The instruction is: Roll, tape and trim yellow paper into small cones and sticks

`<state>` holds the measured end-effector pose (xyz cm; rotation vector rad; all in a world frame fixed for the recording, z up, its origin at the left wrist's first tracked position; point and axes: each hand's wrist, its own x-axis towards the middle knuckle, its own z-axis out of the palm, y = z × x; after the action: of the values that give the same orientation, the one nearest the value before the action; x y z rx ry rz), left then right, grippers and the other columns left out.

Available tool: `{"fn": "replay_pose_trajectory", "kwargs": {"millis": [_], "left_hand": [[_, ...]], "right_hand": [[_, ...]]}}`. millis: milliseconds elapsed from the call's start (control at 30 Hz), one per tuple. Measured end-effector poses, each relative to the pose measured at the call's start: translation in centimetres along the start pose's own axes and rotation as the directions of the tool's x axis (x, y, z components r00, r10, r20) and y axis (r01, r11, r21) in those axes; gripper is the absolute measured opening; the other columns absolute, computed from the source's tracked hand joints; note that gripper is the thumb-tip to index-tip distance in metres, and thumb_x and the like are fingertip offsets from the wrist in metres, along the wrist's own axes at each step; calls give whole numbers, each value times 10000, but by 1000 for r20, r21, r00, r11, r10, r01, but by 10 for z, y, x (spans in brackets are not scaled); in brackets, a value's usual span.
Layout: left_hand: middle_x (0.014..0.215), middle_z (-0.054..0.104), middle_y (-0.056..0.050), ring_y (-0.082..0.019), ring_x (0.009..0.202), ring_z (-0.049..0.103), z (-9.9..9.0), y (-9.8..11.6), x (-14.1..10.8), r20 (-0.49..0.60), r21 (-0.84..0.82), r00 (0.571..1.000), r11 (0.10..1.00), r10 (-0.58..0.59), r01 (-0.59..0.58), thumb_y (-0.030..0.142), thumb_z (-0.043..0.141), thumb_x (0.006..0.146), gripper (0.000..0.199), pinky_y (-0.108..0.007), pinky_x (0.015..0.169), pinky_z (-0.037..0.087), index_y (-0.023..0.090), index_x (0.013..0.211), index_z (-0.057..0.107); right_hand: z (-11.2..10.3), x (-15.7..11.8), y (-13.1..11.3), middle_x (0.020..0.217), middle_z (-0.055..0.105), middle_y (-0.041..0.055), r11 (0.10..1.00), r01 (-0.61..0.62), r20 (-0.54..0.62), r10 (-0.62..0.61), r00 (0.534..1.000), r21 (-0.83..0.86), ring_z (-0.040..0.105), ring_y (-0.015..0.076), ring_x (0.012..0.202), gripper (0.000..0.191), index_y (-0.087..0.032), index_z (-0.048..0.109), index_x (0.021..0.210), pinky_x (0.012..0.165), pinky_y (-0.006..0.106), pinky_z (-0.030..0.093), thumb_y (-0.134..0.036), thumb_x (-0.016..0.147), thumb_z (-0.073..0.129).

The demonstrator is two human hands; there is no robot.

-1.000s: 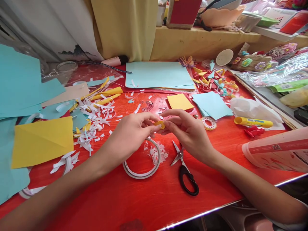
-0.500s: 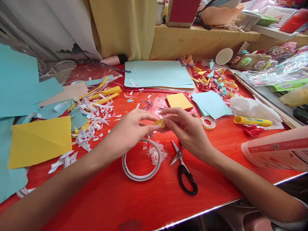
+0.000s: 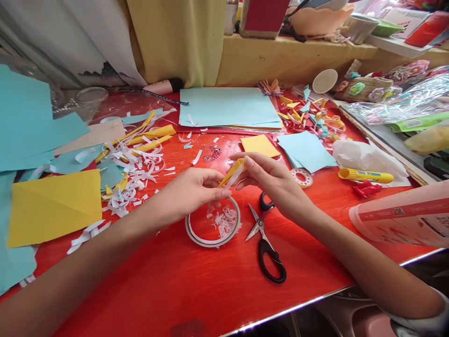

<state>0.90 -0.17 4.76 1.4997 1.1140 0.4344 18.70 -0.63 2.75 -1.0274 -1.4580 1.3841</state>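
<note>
Between my two hands is a small folded piece of yellow paper (image 3: 231, 172) with a white strip (image 3: 235, 176) lying along it. My left hand (image 3: 196, 189) is closed on its lower left end, thumb against the fingers. At the upper right end my right hand (image 3: 271, 180) pinches it between thumb and fingers. Below my left hand a wide roll of tape (image 3: 210, 244) lies flat, with white scraps (image 3: 225, 221) showing inside its ring. Scissors with black handles (image 3: 259, 226) lie with blades parted beside the roll, below my right hand.
Yellow squares (image 3: 260, 146), blue squares (image 3: 308, 152) and a small tape roll (image 3: 301, 177) lie beyond my hands. A glue stick (image 3: 365, 175) and plastic cup (image 3: 403, 213) are at right. White shreds (image 3: 135, 175) and a yellow sheet (image 3: 54, 207) cover the left. Folded paper pieces (image 3: 310, 112) are heaped behind.
The folded yellow paper has tilted up and shows more, its white strip now visible along it. My hands have moved slightly apart. The wide tape roll has shifted up and right.
</note>
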Motion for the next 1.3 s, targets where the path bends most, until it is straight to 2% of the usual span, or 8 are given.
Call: {"fn": "replay_pose_trajectory", "kwargs": {"millis": [200, 367, 500, 733, 933, 1033, 1167, 1300], "left_hand": [[853, 671, -20, -137, 753, 601, 1, 2, -1, -21, -93, 997, 993, -71, 69, 325, 624, 752, 240, -234, 621, 419, 176, 938, 642], [770, 640, -8, -53, 522, 427, 0, 0, -3, 22, -186, 997, 979, -80, 83, 348, 638, 749, 309, -195, 459, 263, 178, 1006, 629], [695, 598, 7, -29, 451, 281, -3, 0, -3, 51, -294, 997, 953, -64, 76, 320, 677, 709, 451, -198, 419, 183, 198, 1132, 578], [621, 507, 33, -39, 447, 267, -3, 1, -4, 108, -281, 989, 952, -97, 124, 314, 632, 740, 396, -196, 410, 180, 198, 1114, 569], [638, 514, 21, -41, 455, 283, -2, 3, -6, 13, -241, 992, 962, -126, 125, 368, 633, 741, 440, -182, 404, 207, 211, 1141, 536], [624, 461, 28, -41, 449, 297, 1, 4, -6, -27, -220, 991, 968, -128, 119, 467, 568, 778, 358, -176, 398, 205, 201, 1018, 583], [515, 358, 63, -58, 412, 294, 5, 3, -3, -100, -96, 984, 986, -149, 139, 496, 548, 790, 374, -184, 394, 209, 227, 1048, 581], [638, 555, 17, -80, 494, 466, 8, -1, -2, -166, -15, 984, 998, -64, 62, 446, 548, 809, 320, -206, 469, 339, 213, 1026, 586]], "right_hand": [[0, 1, 2, 980, 667, 82, 996, -61, 72, 56, 996, 72, 640, 154, 868, 534, -192, 572, 1199, 799, 301, 541, -566, 880, 362], [-8, 3, 3, 1118, 646, 44, 993, -68, 184, 50, 982, 93, 619, 141, 970, 399, -232, 556, 1222, 930, 318, 478, -310, 833, 591], [-11, 4, 4, 1150, 632, 34, 995, -66, 269, 42, 962, 80, 609, 143, 1000, 379, -230, 585, 1184, 953, 332, 462, -198, 807, 610], [-5, 1, 1, 971, 680, 24, 997, 28, 173, -14, 985, -77, 631, 127, 857, 212, -193, 664, 1013, 810, 278, 517, -246, 822, 588], [-4, 1, 4, 806, 673, 16, 989, 37, 86, -25, 996, -142, 634, 115, 766, 145, -161, 657, 924, 765, 272, 529, -213, 834, 556], [-3, 1, 5, 796, 675, 14, 995, 18, 81, -10, 997, -97, 638, 109, 737, 128, -164, 651, 914, 748, 269, 541, -202, 816, 578], [0, 0, 4, 833, 681, 16, 1000, -26, 114, 27, 993, -12, 649, 116, 740, 188, -175, 634, 977, 747, 282, 554, -217, 795, 611], [2, -2, 2, 860, 682, 17, 998, -45, 146, 37, 989, 54, 659, 122, 770, 187, -174, 625, 983, 757, 285, 558, -198, 799, 605]]}}
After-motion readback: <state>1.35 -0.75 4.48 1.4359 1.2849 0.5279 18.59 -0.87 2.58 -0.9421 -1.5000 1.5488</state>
